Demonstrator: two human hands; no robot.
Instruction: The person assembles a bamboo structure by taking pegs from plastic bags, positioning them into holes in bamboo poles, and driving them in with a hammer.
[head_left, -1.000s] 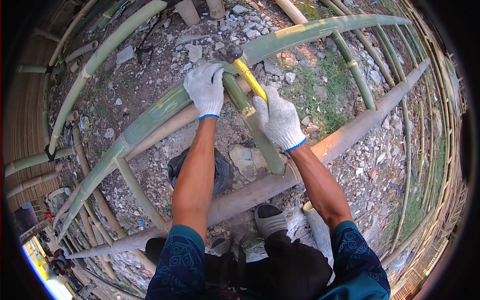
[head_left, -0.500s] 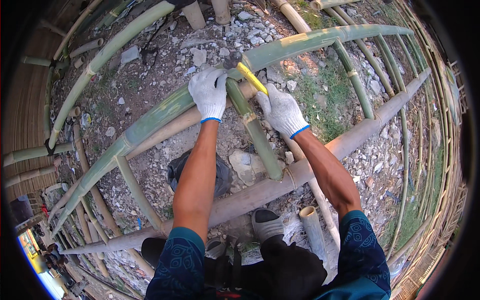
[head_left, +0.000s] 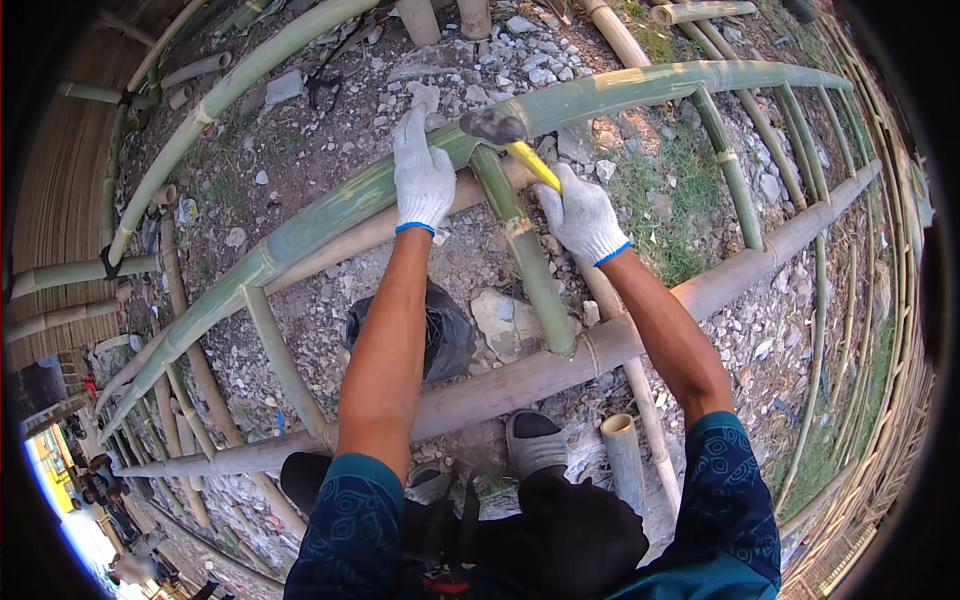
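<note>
My left hand (head_left: 424, 175), in a white knit glove with a blue cuff, rests on a curved green bamboo pole (head_left: 335, 218) with its fingers stretched out over it. My right hand (head_left: 585, 214), gloved alike, is closed round the yellow handle of a hammer (head_left: 536, 168). The dark hammer head is over the curved pole, right above the top end of a short green bamboo strut (head_left: 527, 255); I cannot tell whether it touches. The strut's lower end meets a thick grey-brown bamboo pole (head_left: 490, 388).
More struts, such as one green strut (head_left: 730, 170) at the right, join both long poles. Below my left hand lies a black plastic bag (head_left: 447, 335) on rubble. A cut bamboo piece (head_left: 624, 460) stands near my sandaled foot (head_left: 537, 445). Another curved bamboo frame (head_left: 190, 135) is at the left.
My left fingers have straightened from a bent grip on the curved pole. The hammer head looks larger and has shifted slightly right. The whole view has shifted a little.
</note>
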